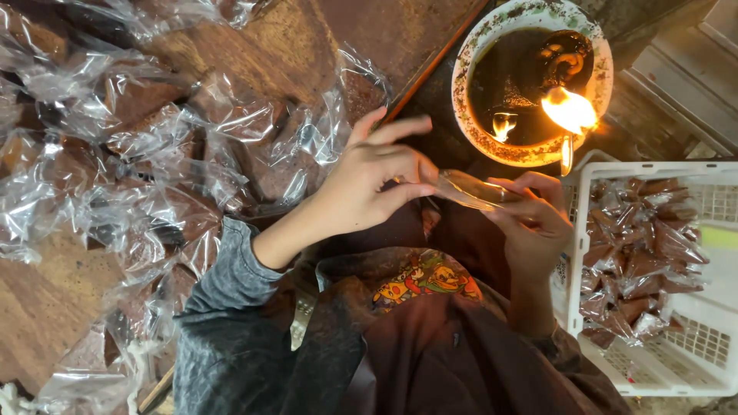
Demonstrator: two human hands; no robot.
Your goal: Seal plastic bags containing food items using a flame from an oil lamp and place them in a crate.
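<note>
both hands pinch one small clear plastic packet [470, 190], held flat between them. left hand [369, 180]: thumb and forefinger closed on the packet's near end, the other fingers spread and lifted. right hand [530, 219]: fingers curled and closed on the packet's far end, thumb on top. the packet's contents cannot be made out.

landmark: the packet.
- just beyond it, up and to the right: a round white bowl [470, 123] with a stained, crusted rim, filled with dark liquid. a small flame [569, 110] burns at the bowl's edge nearest the packet; packet and flame are near but apart.
- right of the packet, just beside the right hand: a white plastic basket [692, 361] with slotted walls, holding a heap of small filled packets [642, 253] of brown material in clear wrap.
- left of the packet, past the left hand: a loose heap of clear bags [115, 161] with brown pieces inside, spread over a brown wooden surface [31, 323].
- below the packet: the person's grey sleeve [223, 307] on the left arm and a dark apron [430, 346] with a coloured print.
</note>
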